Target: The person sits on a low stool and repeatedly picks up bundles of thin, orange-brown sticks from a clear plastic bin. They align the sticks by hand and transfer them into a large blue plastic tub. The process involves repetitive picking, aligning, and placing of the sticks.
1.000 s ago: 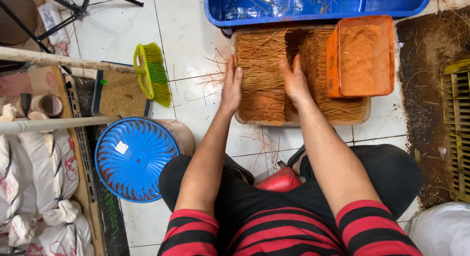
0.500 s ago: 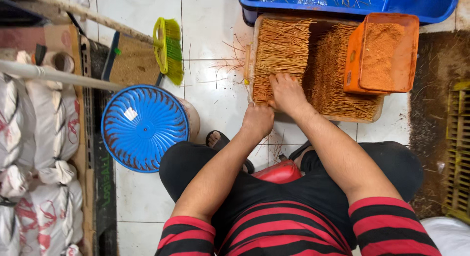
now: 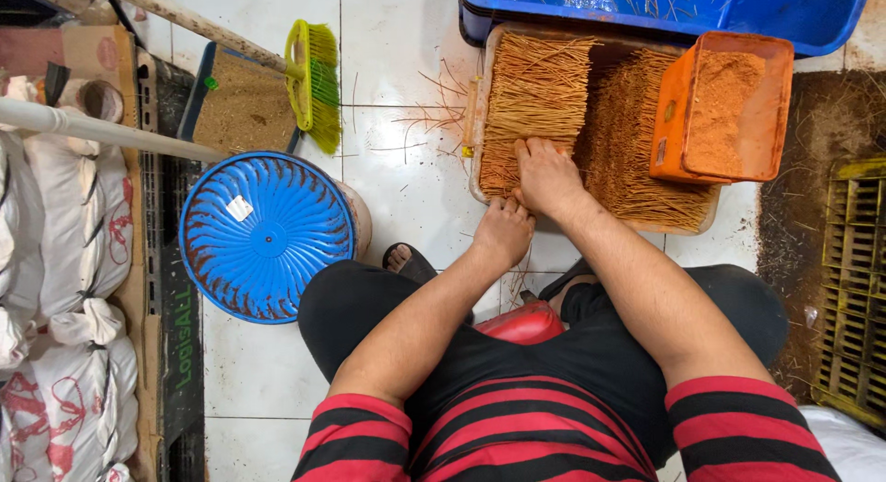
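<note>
The left hand (image 3: 503, 231) grips the wooden tray's (image 3: 475, 173) near rim, fingers curled over it. The right hand (image 3: 546, 176) lies flat, fingers spread, on the thin brown sticks (image 3: 535, 95) inside. Beyond sits an orange powder box (image 3: 724, 108).

The floor (image 3: 406, 39) is of white tiles with dark joints. Left of the place where the sticks are held stands a round blue ribbed lid (image 3: 266, 235), and above it a dustpan (image 3: 242, 104) with brown powder and a green broom (image 3: 314, 71) on a wooden handle. Far to the left lie white sacks (image 3: 65, 233). To the right the floor is dark with brown dust (image 3: 808, 224), next to a yellow grid crate (image 3: 854, 279). The light is even.
</note>
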